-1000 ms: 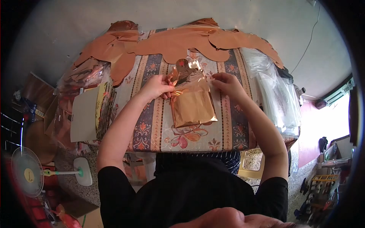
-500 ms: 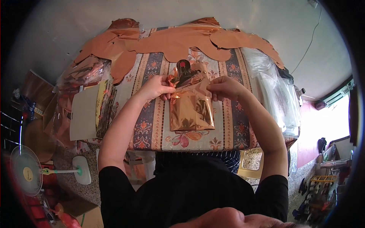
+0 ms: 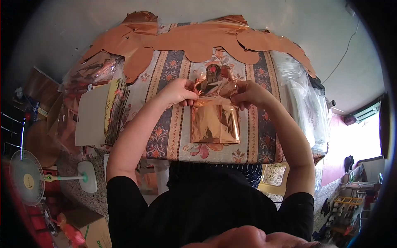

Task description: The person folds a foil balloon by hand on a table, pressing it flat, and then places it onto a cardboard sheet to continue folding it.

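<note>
The foil bag (image 3: 215, 124), shiny copper, squarish below and crumpled on top, is pinched at 2 sides over the worktop (image 3: 175, 140).

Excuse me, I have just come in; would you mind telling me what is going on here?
A person in a black top is at a cloth-covered table, handling a shiny copper-coloured foil packet with both hands. The left hand pinches its left side and the right hand its right side. Near its far end is a dark round-topped piece with a red mark. Copper-coloured sheets lie along the far edge, with clear plastic at the right.
</note>
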A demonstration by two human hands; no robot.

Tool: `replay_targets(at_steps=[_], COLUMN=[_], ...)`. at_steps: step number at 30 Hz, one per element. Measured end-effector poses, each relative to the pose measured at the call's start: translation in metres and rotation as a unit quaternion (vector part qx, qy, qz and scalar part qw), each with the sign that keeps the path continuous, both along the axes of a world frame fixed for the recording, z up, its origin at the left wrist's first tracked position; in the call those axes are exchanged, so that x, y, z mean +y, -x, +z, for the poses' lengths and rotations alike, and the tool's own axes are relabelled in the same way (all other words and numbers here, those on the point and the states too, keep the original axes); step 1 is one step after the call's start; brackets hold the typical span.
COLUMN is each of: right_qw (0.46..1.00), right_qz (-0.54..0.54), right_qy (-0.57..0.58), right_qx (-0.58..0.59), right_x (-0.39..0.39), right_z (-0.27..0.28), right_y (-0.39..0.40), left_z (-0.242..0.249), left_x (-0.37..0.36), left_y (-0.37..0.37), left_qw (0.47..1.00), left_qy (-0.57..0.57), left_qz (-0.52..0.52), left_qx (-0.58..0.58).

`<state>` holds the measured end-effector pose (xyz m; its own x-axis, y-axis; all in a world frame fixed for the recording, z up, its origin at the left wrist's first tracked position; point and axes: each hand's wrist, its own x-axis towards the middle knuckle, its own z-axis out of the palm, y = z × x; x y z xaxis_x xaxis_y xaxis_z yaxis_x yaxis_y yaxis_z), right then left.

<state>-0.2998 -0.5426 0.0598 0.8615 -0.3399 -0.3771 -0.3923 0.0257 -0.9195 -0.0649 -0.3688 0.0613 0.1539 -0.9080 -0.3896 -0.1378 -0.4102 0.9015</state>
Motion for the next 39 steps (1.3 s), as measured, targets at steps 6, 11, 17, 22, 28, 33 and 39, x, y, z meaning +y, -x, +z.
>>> replay_targets(at_steps=[6,11,17,22,28,33,39], right_qw=[1.000,0.968,0.849,0.800,0.749,0.719,0.655], right_qz=[0.007,0.011,0.081,0.113,0.148,0.175,0.193], right_qy=[-0.009,0.243,0.489,0.558,0.616,0.646,0.704], right_qx=[0.016,-0.059,-0.183,-0.187,-0.193,-0.188,-0.194], right_x=[0.000,0.011,0.020,0.031,0.031,0.032,0.028], right_z=[0.004,-0.019,-0.012,-0.009,-0.012,-0.011,-0.012], right_y=[0.000,0.005,0.017,0.024,0.027,0.028,0.030], left_z=[-0.003,-0.018,-0.021,-0.017,-0.014,-0.019,-0.016], left_x=[0.004,0.010,0.022,0.028,0.034,0.038,0.038], left_y=[0.000,0.003,0.012,0.024,0.039,0.048,0.057], left_qw=[0.997,0.984,0.879,0.812,0.863,0.784,0.626], left_qy=[0.026,0.112,0.336,0.366,0.370,0.419,0.441], left_qz=[-0.022,-0.022,-0.098,-0.097,-0.055,-0.085,-0.222], left_qx=[-0.063,-0.134,-0.323,-0.444,-0.338,-0.451,-0.604])
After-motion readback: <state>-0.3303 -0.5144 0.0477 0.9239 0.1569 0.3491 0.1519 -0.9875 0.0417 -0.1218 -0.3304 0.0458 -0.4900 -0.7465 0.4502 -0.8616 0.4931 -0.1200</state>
